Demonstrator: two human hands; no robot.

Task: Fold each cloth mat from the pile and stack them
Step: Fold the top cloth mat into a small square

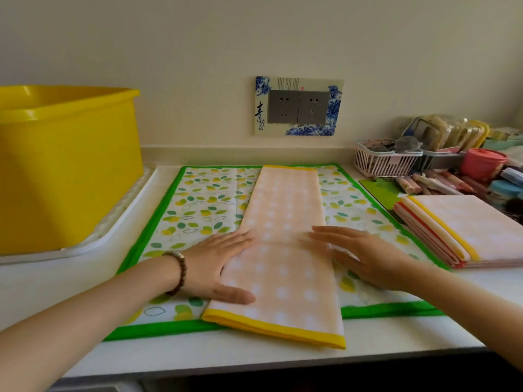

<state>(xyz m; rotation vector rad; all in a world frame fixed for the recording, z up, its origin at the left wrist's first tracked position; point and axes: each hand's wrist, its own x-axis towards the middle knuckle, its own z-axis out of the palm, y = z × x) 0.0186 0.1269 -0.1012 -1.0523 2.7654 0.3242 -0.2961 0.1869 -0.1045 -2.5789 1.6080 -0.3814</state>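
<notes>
Stack on the right has a few folded already, peach mat lies as a long strip on the leaf mat, left hand and right hand pressing its sides flat-fingered, gripping nothing, so the short folds remain I guess.

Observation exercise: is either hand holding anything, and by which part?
Nothing is gripped; the left hand and right hand press flat on the peach mat at its sides.

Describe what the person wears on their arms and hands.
Both forearms are bare, with no sleeves in view. The left wrist carries a bracelet of round brown and pale beads. Neither the left hand nor the right hand shows a ring or glove.
</notes>
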